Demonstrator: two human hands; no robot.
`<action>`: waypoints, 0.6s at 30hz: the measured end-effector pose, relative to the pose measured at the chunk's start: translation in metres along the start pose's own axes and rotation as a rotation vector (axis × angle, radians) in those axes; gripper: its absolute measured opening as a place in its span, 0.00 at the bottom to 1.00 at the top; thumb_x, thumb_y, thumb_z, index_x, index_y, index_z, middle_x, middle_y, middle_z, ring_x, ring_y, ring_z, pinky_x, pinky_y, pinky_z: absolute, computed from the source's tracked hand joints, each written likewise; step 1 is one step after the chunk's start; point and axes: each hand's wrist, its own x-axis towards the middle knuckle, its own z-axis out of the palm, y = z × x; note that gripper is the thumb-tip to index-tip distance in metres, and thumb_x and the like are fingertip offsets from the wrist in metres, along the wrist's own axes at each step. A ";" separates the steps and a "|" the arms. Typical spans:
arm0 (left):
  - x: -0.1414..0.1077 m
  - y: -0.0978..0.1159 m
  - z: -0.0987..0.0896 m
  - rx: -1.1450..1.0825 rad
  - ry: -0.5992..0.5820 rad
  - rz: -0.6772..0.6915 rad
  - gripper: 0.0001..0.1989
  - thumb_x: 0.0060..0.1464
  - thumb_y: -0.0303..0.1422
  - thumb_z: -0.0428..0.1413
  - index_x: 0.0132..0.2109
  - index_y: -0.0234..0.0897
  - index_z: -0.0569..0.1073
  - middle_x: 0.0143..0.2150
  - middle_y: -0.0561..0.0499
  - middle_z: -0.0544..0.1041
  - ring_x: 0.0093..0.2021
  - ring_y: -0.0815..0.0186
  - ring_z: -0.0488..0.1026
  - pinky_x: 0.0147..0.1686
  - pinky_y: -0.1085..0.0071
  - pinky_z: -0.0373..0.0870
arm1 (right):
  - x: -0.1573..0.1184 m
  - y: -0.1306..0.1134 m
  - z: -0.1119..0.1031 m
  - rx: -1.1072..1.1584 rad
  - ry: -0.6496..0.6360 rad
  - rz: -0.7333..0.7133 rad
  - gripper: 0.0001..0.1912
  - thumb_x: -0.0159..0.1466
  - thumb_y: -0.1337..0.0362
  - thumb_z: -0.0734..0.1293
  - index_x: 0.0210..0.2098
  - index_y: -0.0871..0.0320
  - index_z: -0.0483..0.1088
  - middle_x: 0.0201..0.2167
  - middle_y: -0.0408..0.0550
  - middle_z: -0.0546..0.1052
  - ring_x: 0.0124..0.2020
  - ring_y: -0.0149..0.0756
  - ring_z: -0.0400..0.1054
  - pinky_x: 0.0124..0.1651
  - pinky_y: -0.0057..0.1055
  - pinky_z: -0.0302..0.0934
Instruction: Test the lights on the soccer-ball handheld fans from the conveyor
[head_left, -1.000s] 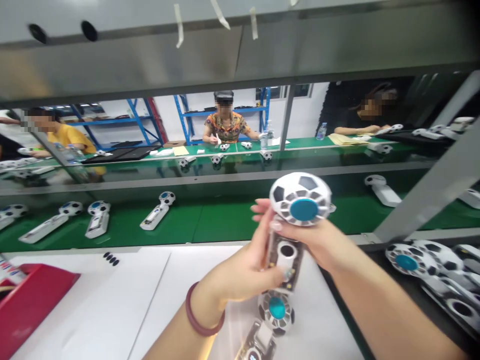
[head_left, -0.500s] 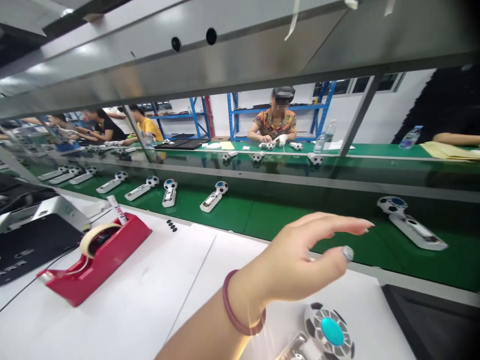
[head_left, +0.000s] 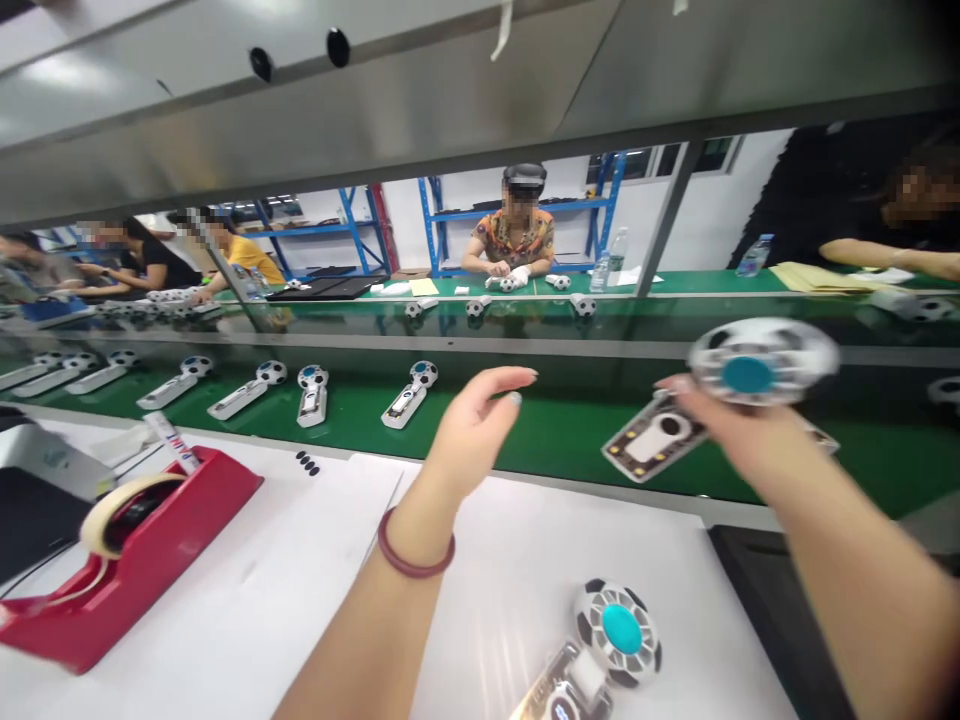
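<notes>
My left hand (head_left: 476, 430) hovers half open and empty, fingers pointing right, while farther right my right hand (head_left: 739, 435) closes around a football-headed device (head_left: 761, 362).

White tabletop (head_left: 300, 600), near: red tape dispenser (head_left: 187, 560), left; four black dots (head_left: 307, 463) in a short row, by the far edge; one ball-headed gadget (head_left: 622, 630) (teal disc facing up), near centre; black tray (head_left: 765, 590), right.
Green strip (head_left: 352, 385), beyond: seven white gadgets (head_left: 311, 395) with football-patterned heads, left to centre (spacing uneven).
Far green table (head_left: 697, 287): clear bottles (head_left: 754, 257); yellow papers (head_left: 825, 280), right; black sheets (head_left: 322, 288), left.
</notes>
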 end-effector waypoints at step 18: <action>0.056 -0.118 -0.083 0.987 0.243 -0.517 0.26 0.51 0.34 0.54 0.56 0.27 0.60 0.58 0.30 0.58 0.59 0.41 0.51 0.54 0.46 0.50 | 0.026 0.060 0.051 0.092 0.014 -0.045 0.33 0.56 0.55 0.62 0.59 0.55 0.52 0.45 0.52 0.62 0.30 0.33 0.65 0.34 0.33 0.64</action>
